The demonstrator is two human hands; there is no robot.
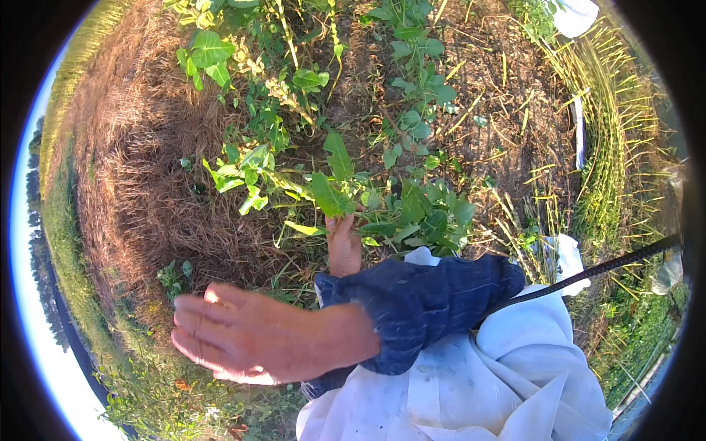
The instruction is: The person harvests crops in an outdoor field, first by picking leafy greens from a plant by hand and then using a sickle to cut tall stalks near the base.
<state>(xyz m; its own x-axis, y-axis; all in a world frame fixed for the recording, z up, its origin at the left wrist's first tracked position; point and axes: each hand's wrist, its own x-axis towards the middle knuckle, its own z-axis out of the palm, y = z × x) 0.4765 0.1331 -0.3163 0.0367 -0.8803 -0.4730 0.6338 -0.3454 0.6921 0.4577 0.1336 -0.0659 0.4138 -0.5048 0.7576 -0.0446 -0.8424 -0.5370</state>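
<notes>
The left hand [343,242] reaches into a leafy plant [331,195] beyond the right sleeve [441,301], its grip obscured; the right hand [268,334], fingers [202,323] loosely spread, appears empty. A low, gentle hold should limit tearing.

Two bare hands: one left hand [343,250], one right hand [272,338]. Two dark blue sleeves [419,316], one black cord [596,267], one pale garment [441,389]. Green leaves [331,195], too many to count.

From afar, I look through the left head-worn fisheye, aimed steeply down, close above leafy plants [331,195], with sky [37,316] curving along its left rim.
</notes>
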